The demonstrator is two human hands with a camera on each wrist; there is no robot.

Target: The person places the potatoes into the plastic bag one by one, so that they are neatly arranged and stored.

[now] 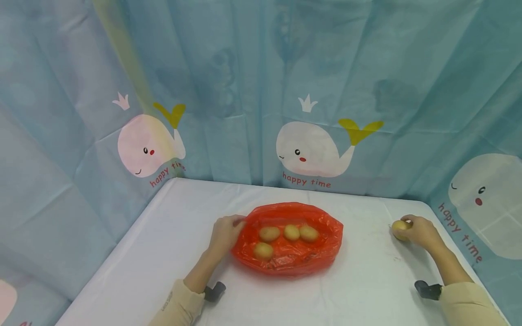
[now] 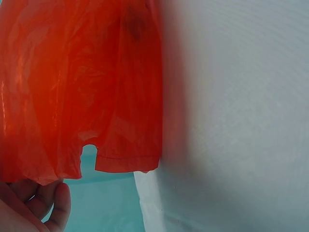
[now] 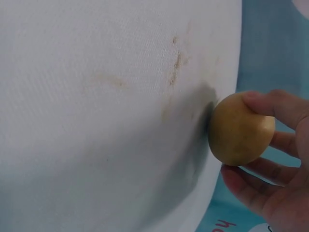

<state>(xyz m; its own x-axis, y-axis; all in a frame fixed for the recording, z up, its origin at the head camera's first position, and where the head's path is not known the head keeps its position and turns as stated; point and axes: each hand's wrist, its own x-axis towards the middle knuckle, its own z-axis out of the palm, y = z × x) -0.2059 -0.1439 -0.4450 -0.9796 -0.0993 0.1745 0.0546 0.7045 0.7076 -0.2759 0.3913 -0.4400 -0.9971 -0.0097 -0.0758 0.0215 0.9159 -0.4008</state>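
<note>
A red plastic bag (image 1: 285, 267) stands wide open on the white table, with several potatoes (image 1: 269, 233) inside it. At the bag's left rim, my left hand (image 1: 225, 233) holds the edge of the plastic. In the left wrist view, the curled fingers (image 2: 60, 205) show at the edge of the bag (image 2: 82, 96), partly hidden by it. Far to the right of the bag, my right hand (image 1: 420, 232) grips another potato (image 1: 400, 230). The right wrist view shows this potato (image 3: 239, 130) between thumb and fingertips, close over the tabletop.
The white table (image 1: 163, 253) has brownish smudges (image 3: 176, 63) near its right side. A blue curtain (image 1: 253, 90) printed with whales hangs behind it and along both sides. Dark wrist-worn devices (image 1: 427, 290) sit by both sleeves.
</note>
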